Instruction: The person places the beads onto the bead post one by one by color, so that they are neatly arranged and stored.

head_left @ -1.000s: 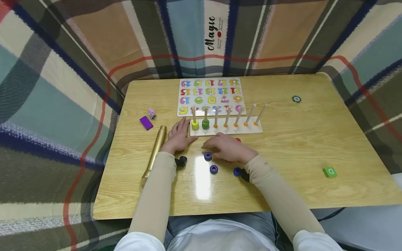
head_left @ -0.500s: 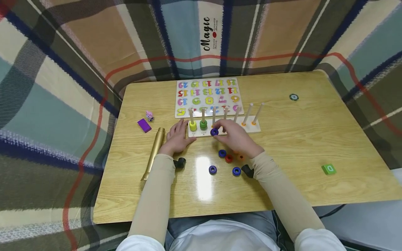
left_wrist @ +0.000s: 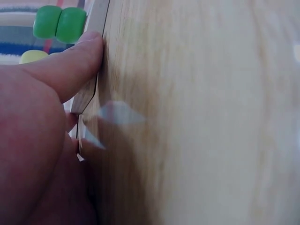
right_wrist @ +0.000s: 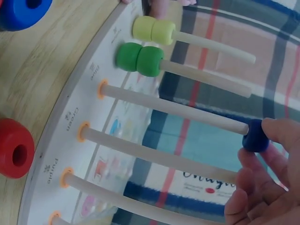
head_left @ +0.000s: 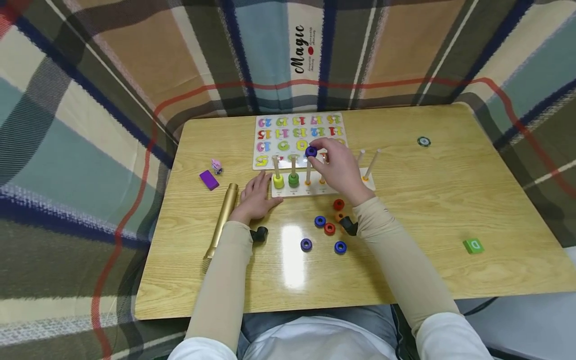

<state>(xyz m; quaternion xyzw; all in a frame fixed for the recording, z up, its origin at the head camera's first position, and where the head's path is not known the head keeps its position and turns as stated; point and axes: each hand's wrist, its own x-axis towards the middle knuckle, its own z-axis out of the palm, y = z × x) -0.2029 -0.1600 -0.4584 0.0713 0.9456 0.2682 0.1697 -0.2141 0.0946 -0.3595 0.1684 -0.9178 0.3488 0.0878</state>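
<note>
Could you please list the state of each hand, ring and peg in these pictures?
Right hand: pinches a blue ring at the tip of the third peg.
Left hand: rests on the table, thumb against the peg board.
Yellow rings: stacked on first peg.
Green rings: stacked on second peg.
Loose rings: lying on the table.

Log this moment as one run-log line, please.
right hand: pinches blue ring at third peg tip | left hand: steadies peg board | yellow ring, green ring: on pegs

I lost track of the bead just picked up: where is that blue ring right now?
In the head view the blue ring is pinched in the right hand at the tip of the third peg, right of the green-ringed peg.
</note>
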